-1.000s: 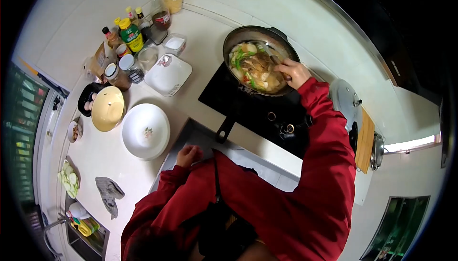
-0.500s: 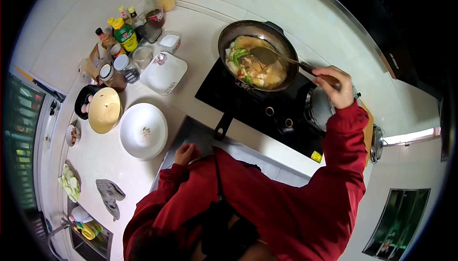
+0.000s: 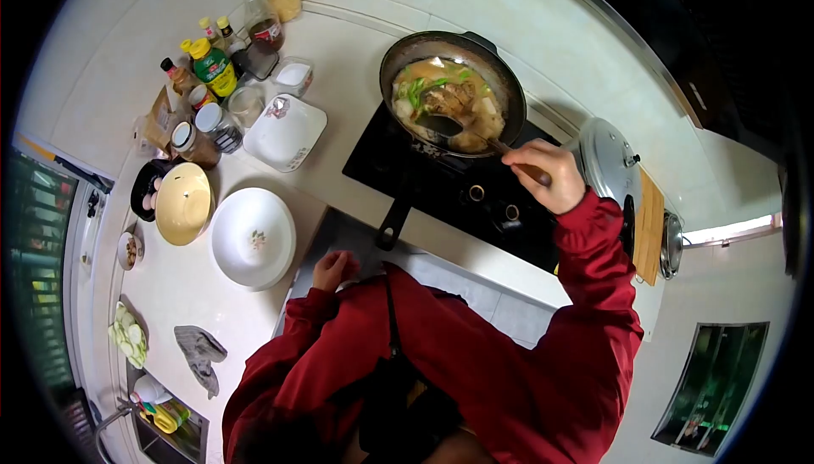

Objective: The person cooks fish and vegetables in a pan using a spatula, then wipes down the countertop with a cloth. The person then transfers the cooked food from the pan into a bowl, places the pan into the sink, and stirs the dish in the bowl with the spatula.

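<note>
My right hand (image 3: 547,176) is wrapped around the wooden handle of a wok spatula (image 3: 441,127). The blade dips into the near side of a dark wok (image 3: 496,65) on the black cooktop. Cloudy light-brown broth fills the wok, with a large browned piece of food (image 3: 455,101), green strips (image 3: 414,91) and pale chunks in it. The wok's long black handle (image 3: 394,222) points back toward my body. Down by my waist, my left hand (image 3: 336,271) is loosely curled, apart from the counter, and nothing shows in it.
A lidded silver pot (image 3: 608,159) and a wooden board (image 3: 649,231) stand right of the wok. To the left are a white bowl (image 3: 254,239), a yellow bowl (image 3: 182,204), a square white dish (image 3: 286,133) and several sauce bottles (image 3: 214,69). A grey cloth (image 3: 200,356) lies near the sink (image 3: 180,434).
My right hand has moved left and toward me. The spatula blade has shifted from the wok's far side to its near side, and the browned piece is now more exposed. The left hand stays put.
</note>
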The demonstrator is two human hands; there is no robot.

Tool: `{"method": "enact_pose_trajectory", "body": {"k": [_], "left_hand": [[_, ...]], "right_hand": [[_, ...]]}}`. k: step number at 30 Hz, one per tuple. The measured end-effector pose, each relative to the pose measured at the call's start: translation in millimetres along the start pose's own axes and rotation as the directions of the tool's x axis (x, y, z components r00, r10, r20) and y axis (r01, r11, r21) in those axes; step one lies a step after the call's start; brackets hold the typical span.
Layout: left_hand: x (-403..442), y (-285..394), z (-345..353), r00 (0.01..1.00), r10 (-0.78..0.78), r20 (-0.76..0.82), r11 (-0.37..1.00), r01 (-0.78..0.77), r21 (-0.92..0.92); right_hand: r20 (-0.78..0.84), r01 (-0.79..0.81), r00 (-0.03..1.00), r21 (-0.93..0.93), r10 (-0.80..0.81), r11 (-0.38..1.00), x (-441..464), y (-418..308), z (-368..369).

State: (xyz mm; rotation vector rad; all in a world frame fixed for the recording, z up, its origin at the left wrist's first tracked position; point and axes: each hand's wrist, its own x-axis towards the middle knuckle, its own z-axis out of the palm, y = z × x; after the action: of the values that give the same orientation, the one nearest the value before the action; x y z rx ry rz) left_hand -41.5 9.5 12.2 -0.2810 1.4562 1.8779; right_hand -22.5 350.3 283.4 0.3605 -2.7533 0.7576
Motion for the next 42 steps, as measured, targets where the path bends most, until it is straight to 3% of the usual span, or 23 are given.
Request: {"method": "enact_pose_trajectory", "body": {"k": [3, 6, 8, 11, 15, 16, 20, 22, 23, 24, 26, 27, 29, 30, 32, 36, 40, 42], "left_hand": [[-2, 2, -2, 1.0, -0.015, 0.017, 1.0, 0.015, -0.019], [-8, 3, 0, 1.0, -0.002, -0.03, 1.0, 0.002, -0.011], [-10, 5, -4, 0.998, -0.029, -0.061, 0.999, 0.028, -0.025], [-11, 5, -7, 0.997, -0.04, -0.073, 0.998, 0.036, -0.061], [-11, 4, -9, 0.998, -0.02, -0.056, 0.996, 0.015, -0.091], [-12, 5, -8, 0.998, -0.012, -0.056, 0.995, 0.006, -0.099], [-11, 2, -13, 0.999, 0.018, -0.048, 0.994, -0.023, -0.104], [-14, 5, -12, 0.997, 0.019, -0.08, 0.996, -0.026, -0.084], [-16, 6, -12, 0.994, 0.013, -0.109, 0.998, -0.02, -0.064], [-18, 4, -13, 0.994, 0.013, -0.111, 0.998, -0.02, -0.066], [-21, 1, -16, 0.992, 0.023, -0.122, 0.989, -0.04, -0.141], [-22, 1, -16, 0.993, 0.02, -0.116, 0.99, -0.036, -0.135], [-23, 4, -17, 0.991, -0.001, -0.134, 0.992, -0.016, -0.127], [-22, 4, -17, 0.992, 0.0, -0.13, 0.993, -0.016, -0.12], [-18, 2, -16, 0.995, 0.002, -0.098, 0.994, -0.013, -0.109], [-15, 4, -8, 0.996, 0.014, -0.091, 0.996, -0.022, -0.088], [-12, 3, -4, 0.997, 0.006, -0.073, 0.993, -0.015, -0.117], [-14, 5, -2, 0.997, 0.013, -0.077, 0.991, -0.023, -0.132]], "right_hand": [[-0.076, 0.01, 0.997, -0.037, -0.012, 0.999, 11, 3, 7], [-0.167, -0.081, 0.982, 0.073, 0.093, 0.994, 20, 1, 3], [-0.162, -0.25, 0.926, 0.415, 0.341, 0.875, 29, -10, 2], [-0.156, -0.241, 0.921, 0.489, 0.356, 0.839, 40, -9, 13], [-0.291, -0.117, 0.921, 0.43, 0.26, 0.895, 60, 15, 51], [-0.368, -0.051, 0.924, 0.162, 0.108, 0.986, 63, 60, 69], [-0.483, -0.108, 0.86, 0.15, 0.168, 0.983, 86, 75, 68], [-0.432, -0.181, 0.771, 0.556, 0.468, 0.811, 92, 57, 49], [-0.451, -0.152, 0.767, 0.563, 0.456, 0.812, 92, 64, 44], [-0.432, -0.198, 0.778, 0.519, 0.456, 0.831, 91, 61, 35], [-0.442, -0.141, 0.852, 0.323, 0.281, 0.936, 86, 83, 30], [-0.446, -0.147, 0.847, 0.323, 0.288, 0.935, 83, 87, 29], [-0.327, 0.034, 0.943, -0.105, -0.067, 0.994, 77, 93, 28], [-0.333, 0.029, 0.941, -0.106, -0.063, 0.994, 73, 97, 29], [-0.1, 0.081, 0.99, -0.193, -0.102, 0.978, 63, 104, 31], [0.07, 0.053, 0.997, -0.222, -0.038, 0.974, 44, 97, 33], [0.087, 0.131, 0.99, -0.212, -0.115, 0.968, 37, 81, 24], [0.017, 0.079, 0.997, -0.166, -0.077, 0.983, 35, 64, 12]]}}
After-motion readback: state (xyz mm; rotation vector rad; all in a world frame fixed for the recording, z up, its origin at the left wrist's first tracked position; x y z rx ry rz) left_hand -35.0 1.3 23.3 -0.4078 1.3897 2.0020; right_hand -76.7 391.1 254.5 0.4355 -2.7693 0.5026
